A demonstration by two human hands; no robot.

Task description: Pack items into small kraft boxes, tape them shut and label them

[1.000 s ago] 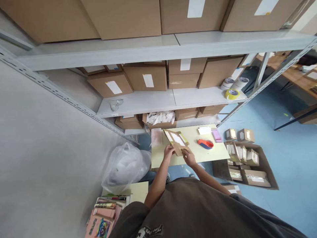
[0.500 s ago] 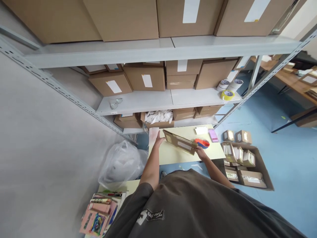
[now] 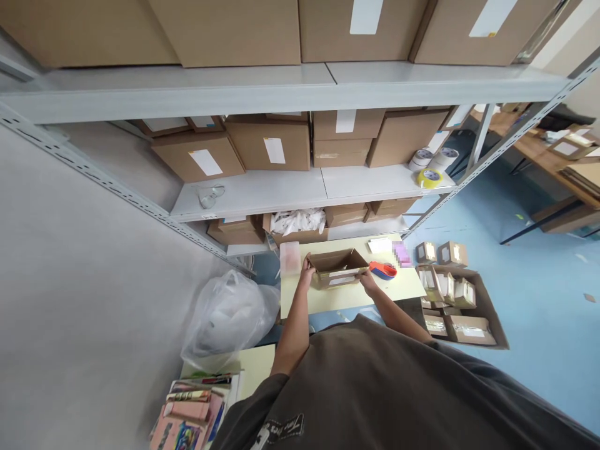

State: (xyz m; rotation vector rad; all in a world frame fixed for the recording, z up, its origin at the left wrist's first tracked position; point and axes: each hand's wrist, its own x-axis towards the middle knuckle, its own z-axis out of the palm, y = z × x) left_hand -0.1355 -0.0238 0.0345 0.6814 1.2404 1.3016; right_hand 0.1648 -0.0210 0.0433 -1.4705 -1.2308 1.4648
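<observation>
A small brown cardboard box (image 3: 334, 270) stands open-topped on the pale yellow tabletop (image 3: 342, 297), its flaps folded out. My left hand (image 3: 307, 272) grips its left end, and my right hand (image 3: 367, 283) holds its right corner. Just beyond my right hand lies a red and blue tape dispenser (image 3: 383, 270), close to but apart from the box. A translucent pale pink stack (image 3: 289, 257) sits left of my left hand, at the table's far corner. The box's underside is hidden.
Metal shelving (image 3: 262, 194) with cardboard boxes and tape rolls (image 3: 429, 169) stands beyond the table. To the right, an open carton (image 3: 469, 312) of small boxes sits on the blue floor. A white plastic bag (image 3: 229, 322) and a stack of booklets (image 3: 185, 409) lie left and below.
The flat, tilted cardboard piece has become an upright open box. It has come down onto the table, and both hands have moved in closer to its ends.
</observation>
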